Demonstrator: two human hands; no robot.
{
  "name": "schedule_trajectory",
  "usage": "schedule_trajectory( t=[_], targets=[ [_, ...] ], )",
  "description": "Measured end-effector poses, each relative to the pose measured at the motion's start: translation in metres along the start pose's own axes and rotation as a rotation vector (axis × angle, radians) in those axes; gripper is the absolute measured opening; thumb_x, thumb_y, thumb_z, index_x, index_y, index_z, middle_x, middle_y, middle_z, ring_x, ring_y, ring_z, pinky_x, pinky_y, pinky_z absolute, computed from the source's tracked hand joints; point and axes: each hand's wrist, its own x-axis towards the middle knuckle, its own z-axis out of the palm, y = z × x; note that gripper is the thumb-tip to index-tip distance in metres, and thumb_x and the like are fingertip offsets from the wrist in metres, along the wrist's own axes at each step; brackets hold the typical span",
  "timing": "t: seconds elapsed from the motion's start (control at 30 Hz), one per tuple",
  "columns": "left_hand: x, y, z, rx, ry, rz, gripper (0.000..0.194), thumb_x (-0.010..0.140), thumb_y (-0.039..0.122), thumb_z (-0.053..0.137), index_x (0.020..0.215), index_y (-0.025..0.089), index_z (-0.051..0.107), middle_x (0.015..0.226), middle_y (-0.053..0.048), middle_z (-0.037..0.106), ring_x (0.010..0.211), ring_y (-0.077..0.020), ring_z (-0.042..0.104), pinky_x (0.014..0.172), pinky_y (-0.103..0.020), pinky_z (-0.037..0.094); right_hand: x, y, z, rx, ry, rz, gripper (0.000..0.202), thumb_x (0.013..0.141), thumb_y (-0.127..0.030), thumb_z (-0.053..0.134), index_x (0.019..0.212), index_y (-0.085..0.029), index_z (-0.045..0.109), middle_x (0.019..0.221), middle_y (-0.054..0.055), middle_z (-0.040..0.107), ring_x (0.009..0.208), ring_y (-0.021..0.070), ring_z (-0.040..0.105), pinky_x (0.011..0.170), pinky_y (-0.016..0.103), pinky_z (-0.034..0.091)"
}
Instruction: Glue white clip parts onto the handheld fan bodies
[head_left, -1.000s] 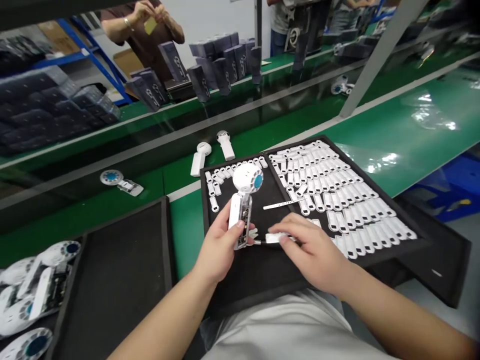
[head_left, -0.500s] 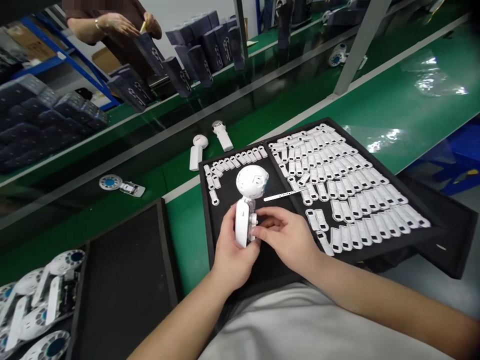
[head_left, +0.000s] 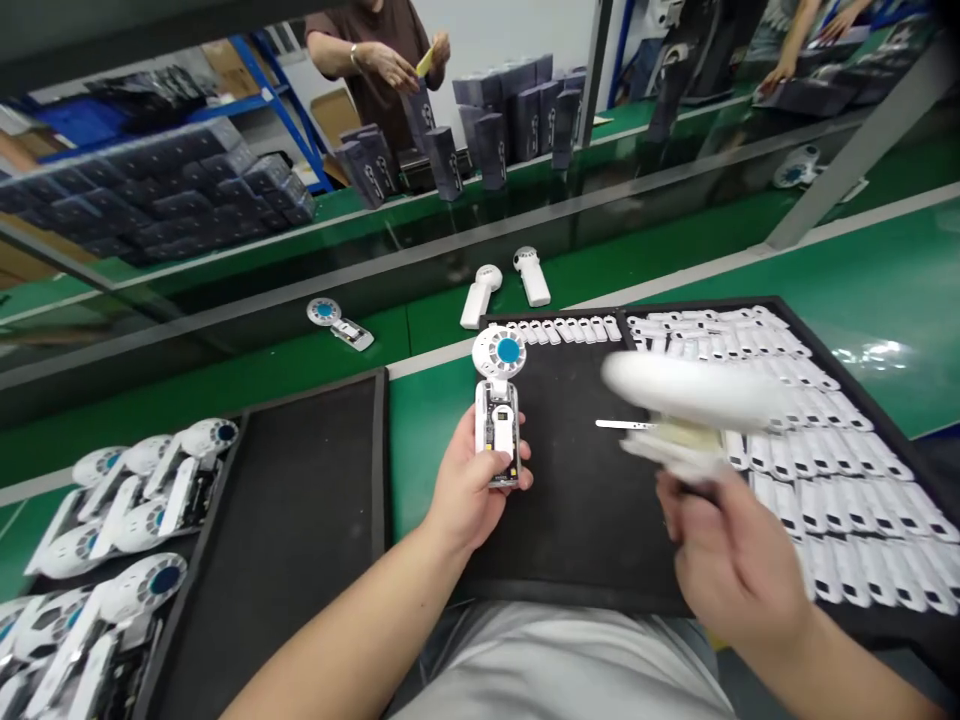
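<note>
My left hand (head_left: 469, 495) grips a small fan (head_left: 499, 405) by its open-backed handle, the blue-centred head up and turned toward me, my thumb lying on the white piece (head_left: 504, 437) set over the exposed parts. My right hand (head_left: 739, 570) is closed on a white object (head_left: 686, 395) held well apart from the fan, above the black tray (head_left: 570, 570); it is badly blurred, perhaps a roll of some kind, with something yellowish between its white parts.

In the tray, rows of small white pieces (head_left: 855, 495) fill the right compartment, and a thin white strip (head_left: 621, 425) lies near my right hand. Beyond the tray, two white fans (head_left: 476, 303) and an open one (head_left: 350, 330) lie on the green counter (head_left: 424, 390). More fans (head_left: 161, 505) crowd together at my far left. Across from me, a person (head_left: 382, 70) holds something yellow near upright dark boxes (head_left: 444, 160).
</note>
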Motion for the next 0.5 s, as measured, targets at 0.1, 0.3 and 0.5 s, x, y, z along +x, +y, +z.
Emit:
schedule_trajectory(
  t=[0.1,0.3,0.5],
  targets=[
    [-0.003,0.001,0.012,-0.019,-0.034,-0.006,0.051,0.063,0.011,0.064,0.112,0.021,0.054,0.094,-0.003,0.061,0.069,-0.0146,0.057,0.049,-0.024,0.046,-0.007,-0.014,0.006,0.084,-0.067,-0.073,0.033,0.103,-0.035,0.03,0.096,-0.024,0.06,0.061,0.004,0.06,0.048,0.0222,0.057,0.048,0.033,0.042],
    [-0.009,0.001,0.022,-0.054,-0.03,0.025,0.048,0.059,0.008,0.063,0.105,0.02,0.054,0.095,-0.002,0.061,0.065,-0.0125,0.056,0.048,-0.024,0.046,-0.012,-0.024,0.013,0.051,-0.031,-0.131,0.031,0.104,-0.033,0.028,0.093,-0.023,0.055,0.072,0.005,0.067,0.06,0.0225,0.066,0.056,0.032,0.047],
    [-0.011,0.011,0.01,-0.12,0.005,0.085,0.042,0.069,0.018,0.066,0.109,0.022,0.053,0.103,-0.004,0.061,0.07,-0.0149,0.059,0.05,-0.025,0.046,-0.001,0.008,0.015,-0.303,-0.023,-0.012,0.032,0.104,-0.038,0.035,0.107,-0.016,0.058,0.076,0.008,0.07,0.062,0.0244,0.07,0.053,0.031,0.044]
  ],
)
